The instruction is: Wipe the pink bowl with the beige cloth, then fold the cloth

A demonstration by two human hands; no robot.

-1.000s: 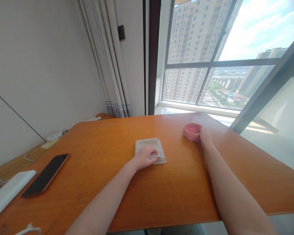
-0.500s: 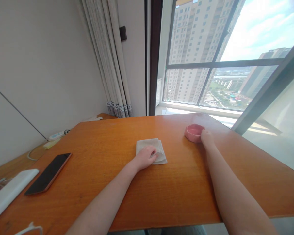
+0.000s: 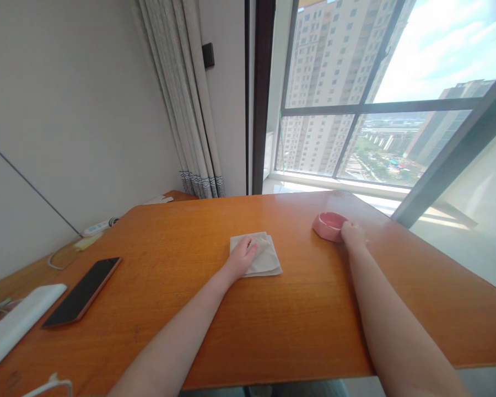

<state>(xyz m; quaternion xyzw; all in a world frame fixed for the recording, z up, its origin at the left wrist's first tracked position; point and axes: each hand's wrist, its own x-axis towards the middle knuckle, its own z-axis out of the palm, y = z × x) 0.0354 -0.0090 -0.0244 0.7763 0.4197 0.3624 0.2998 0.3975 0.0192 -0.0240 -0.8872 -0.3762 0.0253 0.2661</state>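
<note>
A folded light-grey cloth [image 3: 267, 256] lies flat on the wooden table. My left hand [image 3: 240, 258] rests on the cloth's left part, thumb and fingers a little apart, not gripping it. Further right, a pink bowl [image 3: 329, 226] with angular sides stands upright on the table. Closed at its right side is my right hand [image 3: 353, 236], fingers at the rim; the fingertips are partly hidden.
On the left of the wooden table [image 3: 297, 325] lie a black-faced phone [image 3: 82, 292] and a white slab-like device [image 3: 22, 325]. A power strip [image 3: 97, 227] sits by the wall. A white cable [image 3: 52, 383] is at the near left edge. Beyond stands a window.
My left hand has shifted left and slightly away from me over the cloth, uncovering more of it. The bowl and my right hand have moved very slightly right.
</note>
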